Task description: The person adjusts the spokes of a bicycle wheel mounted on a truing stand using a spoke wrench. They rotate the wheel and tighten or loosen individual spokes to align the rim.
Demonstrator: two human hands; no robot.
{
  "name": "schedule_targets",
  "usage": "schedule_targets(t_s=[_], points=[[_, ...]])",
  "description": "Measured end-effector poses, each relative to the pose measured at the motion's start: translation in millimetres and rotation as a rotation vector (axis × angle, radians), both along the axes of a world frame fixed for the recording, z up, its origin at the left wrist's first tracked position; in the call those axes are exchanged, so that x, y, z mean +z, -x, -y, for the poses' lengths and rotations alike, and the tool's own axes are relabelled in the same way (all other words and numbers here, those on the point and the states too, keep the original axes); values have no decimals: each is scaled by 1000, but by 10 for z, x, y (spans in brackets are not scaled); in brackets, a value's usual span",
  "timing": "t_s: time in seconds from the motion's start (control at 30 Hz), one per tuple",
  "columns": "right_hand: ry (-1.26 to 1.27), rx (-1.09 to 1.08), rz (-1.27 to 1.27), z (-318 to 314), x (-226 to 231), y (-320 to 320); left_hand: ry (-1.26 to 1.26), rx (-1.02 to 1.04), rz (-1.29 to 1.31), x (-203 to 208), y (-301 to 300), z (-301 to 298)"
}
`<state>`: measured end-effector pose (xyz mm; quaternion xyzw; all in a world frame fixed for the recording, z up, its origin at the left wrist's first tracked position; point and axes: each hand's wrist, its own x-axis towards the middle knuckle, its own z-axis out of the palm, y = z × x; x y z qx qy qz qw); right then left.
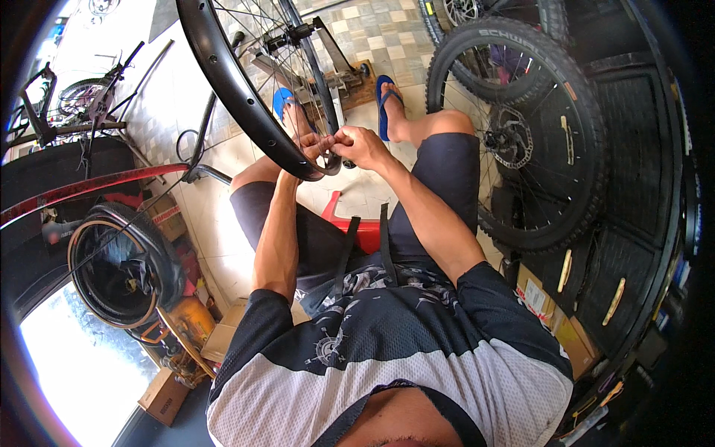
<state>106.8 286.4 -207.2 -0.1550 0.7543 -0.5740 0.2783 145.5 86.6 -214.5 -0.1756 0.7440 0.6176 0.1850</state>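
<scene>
- Head view: your left hand and right hand pinch closed on the bare black wheel rim.
- Knobby-tyred wheel stands at your right.

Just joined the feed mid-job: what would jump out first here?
Both hands meet at centre frame on the bare black bicycle rim: the left hand and right hand pinch at its lower edge. To the right stands a complete wheel with a knobby black tyre, and a red plastic stool shows between the person's knees.
</scene>
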Motion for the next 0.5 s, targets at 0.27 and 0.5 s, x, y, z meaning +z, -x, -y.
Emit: schedule_targets(t_s=[0.27, 0.5], points=[[-83, 32, 36, 45, -225, 25, 164, 30, -207, -35, -25, -155], [59, -168, 42, 71, -338, 27, -29, 299, -92, -93, 23, -54]])
